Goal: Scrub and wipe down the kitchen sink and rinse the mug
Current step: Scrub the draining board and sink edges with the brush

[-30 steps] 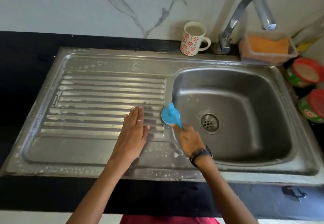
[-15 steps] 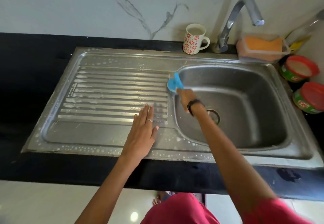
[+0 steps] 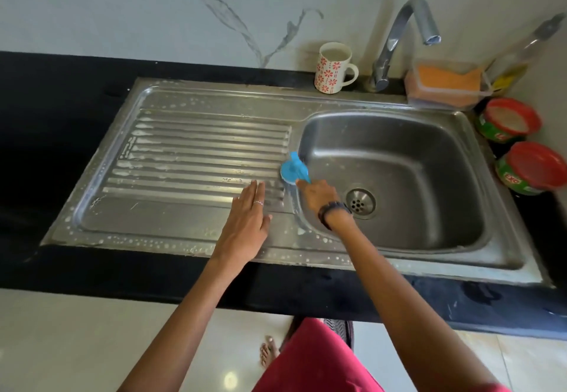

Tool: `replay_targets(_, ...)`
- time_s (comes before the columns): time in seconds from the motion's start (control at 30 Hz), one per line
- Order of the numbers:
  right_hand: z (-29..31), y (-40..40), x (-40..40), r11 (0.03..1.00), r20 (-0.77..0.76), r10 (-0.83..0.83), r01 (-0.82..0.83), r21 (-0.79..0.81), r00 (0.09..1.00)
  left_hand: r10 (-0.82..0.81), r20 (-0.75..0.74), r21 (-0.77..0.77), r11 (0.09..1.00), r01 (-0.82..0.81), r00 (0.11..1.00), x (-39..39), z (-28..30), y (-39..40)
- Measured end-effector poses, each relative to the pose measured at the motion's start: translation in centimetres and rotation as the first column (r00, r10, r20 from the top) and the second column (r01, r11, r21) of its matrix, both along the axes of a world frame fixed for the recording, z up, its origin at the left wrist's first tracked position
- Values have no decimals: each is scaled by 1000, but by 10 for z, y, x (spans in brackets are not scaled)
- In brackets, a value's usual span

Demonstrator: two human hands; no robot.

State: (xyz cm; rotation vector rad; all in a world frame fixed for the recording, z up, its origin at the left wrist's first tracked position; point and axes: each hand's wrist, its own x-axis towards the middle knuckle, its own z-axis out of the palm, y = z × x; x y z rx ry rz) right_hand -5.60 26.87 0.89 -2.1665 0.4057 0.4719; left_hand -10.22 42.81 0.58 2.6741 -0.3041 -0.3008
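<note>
since half a second ago the right hand (image 3: 317, 196) has drawn the blue brush (image 3: 294, 170) nearer along the sink (image 3: 184, 216) rim between drainboard and basin; its fingers seem curled around the handle, though blurred. left of the brush, the left hand (image 3: 247, 222) rests flat, fingers straight, on the soapy drainboard. beyond the sink's back edge stands the flowered mug (image 3: 333, 69), beside the tap (image 3: 399, 38).

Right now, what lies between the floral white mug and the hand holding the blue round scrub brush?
In the head view, only bare soapy steel: the sink's back ledge separates the mug from the right hand and brush.
</note>
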Motion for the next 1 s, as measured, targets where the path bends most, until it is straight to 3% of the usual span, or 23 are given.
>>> replay_targets(0.27, 5, -7, 137, 990, 9, -100, 98, 106, 995, 84, 4, 19, 996, -84, 996, 23, -4, -11)
replay_targets(0.6, -3, 24, 187, 969, -13, 158, -153, 196, 987, 196, 1, -13, 980, -196, 981, 61, -14, -47)
replay_targets(0.77, -27, -60, 176, 983, 17, 34, -37, 178, 999, 192, -15, -2, 981, -192, 981, 66, -24, -59)
replay_targets(0.87, -37, -112, 168, 995, 15, -68, 67, 77, 998, 186, -8, -14, 982, -186, 983, 69, -24, -67)
replay_targets(1.0, -67, -146, 147, 950, 5, -311, 311, -5, 950, 193, 0, -66, 979, -192, 981, 69, -16, -81)
